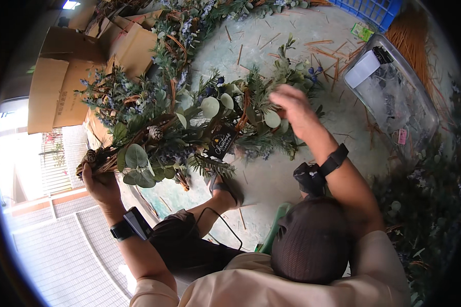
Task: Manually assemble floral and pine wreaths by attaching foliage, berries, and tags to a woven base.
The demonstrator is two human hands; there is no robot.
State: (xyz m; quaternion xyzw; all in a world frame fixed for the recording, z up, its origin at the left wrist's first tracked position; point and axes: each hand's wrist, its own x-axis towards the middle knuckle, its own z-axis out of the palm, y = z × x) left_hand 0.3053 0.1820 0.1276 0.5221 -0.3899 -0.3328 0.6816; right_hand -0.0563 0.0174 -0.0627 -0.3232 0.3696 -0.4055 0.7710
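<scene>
A long garland (210, 107) of twigs, green leaves, fir sprigs, pine cones and blue berries stretches across in front of me. My left hand (103, 188) is closed around its twig end, beside a small pine cone (90, 156). Over the right part of the garland, my right hand (294, 108) has its fingers stretched out among the leaves, slightly blurred. Its fingertips are partly lost against the foliage. Between the hands, a small black tag (222, 142) with light lettering hangs from the garland. A whitish pine cone (154, 133) sits nearer the left end.
Cardboard boxes (66, 84) stand at the far left. More greenery (420, 215) lies at the right. A clear plastic bin (394, 97) holds plastic bags, with a bundle of brown sticks (409, 38) and a blue crate (371, 11) behind it. Loose twigs litter the floor (271, 30).
</scene>
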